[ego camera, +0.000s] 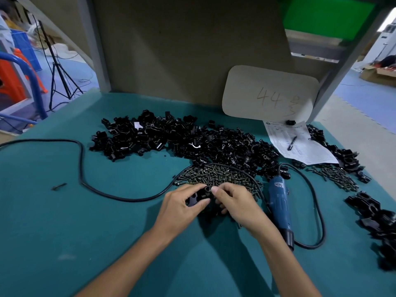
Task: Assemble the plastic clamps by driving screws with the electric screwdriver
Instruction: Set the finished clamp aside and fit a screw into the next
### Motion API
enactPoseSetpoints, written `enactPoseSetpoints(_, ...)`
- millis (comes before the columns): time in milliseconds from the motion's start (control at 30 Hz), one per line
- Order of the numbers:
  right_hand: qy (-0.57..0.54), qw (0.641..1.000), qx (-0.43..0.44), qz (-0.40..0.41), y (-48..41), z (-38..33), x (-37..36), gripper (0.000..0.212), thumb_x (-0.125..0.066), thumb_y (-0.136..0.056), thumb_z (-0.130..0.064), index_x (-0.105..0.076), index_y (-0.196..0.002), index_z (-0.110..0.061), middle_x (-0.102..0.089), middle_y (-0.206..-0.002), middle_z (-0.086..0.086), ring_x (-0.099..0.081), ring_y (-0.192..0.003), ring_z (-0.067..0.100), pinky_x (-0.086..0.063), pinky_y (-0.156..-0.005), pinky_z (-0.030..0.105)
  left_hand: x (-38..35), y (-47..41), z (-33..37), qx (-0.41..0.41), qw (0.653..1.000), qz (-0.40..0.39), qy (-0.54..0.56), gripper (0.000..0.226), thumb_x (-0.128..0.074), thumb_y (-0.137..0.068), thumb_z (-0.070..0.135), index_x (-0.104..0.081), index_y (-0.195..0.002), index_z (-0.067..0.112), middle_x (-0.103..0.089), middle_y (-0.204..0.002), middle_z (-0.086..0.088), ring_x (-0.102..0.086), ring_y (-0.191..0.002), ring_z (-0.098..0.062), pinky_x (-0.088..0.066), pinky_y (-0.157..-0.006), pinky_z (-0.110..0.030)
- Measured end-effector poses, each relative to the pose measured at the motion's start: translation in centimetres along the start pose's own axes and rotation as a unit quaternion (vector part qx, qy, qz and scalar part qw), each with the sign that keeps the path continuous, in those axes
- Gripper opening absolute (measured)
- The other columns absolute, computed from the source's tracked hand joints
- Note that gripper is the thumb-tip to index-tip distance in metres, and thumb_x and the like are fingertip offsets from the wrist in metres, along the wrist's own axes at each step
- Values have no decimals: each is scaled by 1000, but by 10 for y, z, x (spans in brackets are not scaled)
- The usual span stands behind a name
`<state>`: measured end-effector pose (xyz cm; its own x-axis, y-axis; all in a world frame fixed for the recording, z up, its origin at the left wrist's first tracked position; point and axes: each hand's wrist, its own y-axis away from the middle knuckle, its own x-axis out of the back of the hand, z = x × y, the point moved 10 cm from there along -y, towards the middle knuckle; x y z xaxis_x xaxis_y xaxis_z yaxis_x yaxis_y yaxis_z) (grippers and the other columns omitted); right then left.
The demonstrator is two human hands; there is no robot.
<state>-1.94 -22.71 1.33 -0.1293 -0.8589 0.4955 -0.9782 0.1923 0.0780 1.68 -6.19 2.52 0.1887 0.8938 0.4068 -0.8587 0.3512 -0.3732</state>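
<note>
Readying a plastic clamp (202,193) for its screw
Fingertips (215,190) of the right hand (237,203) are pinching its top while the left hand (182,205) is gripping its body, just near the screw pile (216,175); next, I judge, comes reaching right for the electric screwdriver (278,202).

The scene was dim and bluish, daylight glaring at 2 o'clock. Soft shadows lay on the mat (64,232); edges bowed, blurred.
</note>
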Motion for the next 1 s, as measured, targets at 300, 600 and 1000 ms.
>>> enactPoseSetpoints(300, 92, 991, 35, -93, 2, -11, -11, 38, -43, -106, -45, -55, -79, -20, -56, -69, -7, -53, -67, 10, -50, -76, 49, 3, 0, 4, -7, 1000, 13, 5, 38, -83, -81, 19, -76, -118, 17, -73, -111, 12, -65, -103, 4, -53, -91, -23)
enactPoseSetpoints(600, 337, 912, -116, 201, 54, 25, 129, 64, -51, -91, -70, -43, -136, -26, -56, -129, 9, -59, -109, 33, -48, -81, 44, 0, 3, -4, 17, 999, 7, 30, 36, -82, -82, 35, -75, -116, 27, -70, -104, 23, -66, -98, 2, -56, -79, -19)
enactPoseSetpoints(1000, -371, 906, -135, 153, 67, 87, 123, 60, -69, -84, -29, -58, -134, 3, -73, -106, 13, -70, -93, 26, -51, -95, 43, -3, 2, 1, 4, 1000, -10, 8, 36, -83, -83, 33, -75, -117, 24, -69, -109, 22, -63, -102, 6, -53, -81, -14)
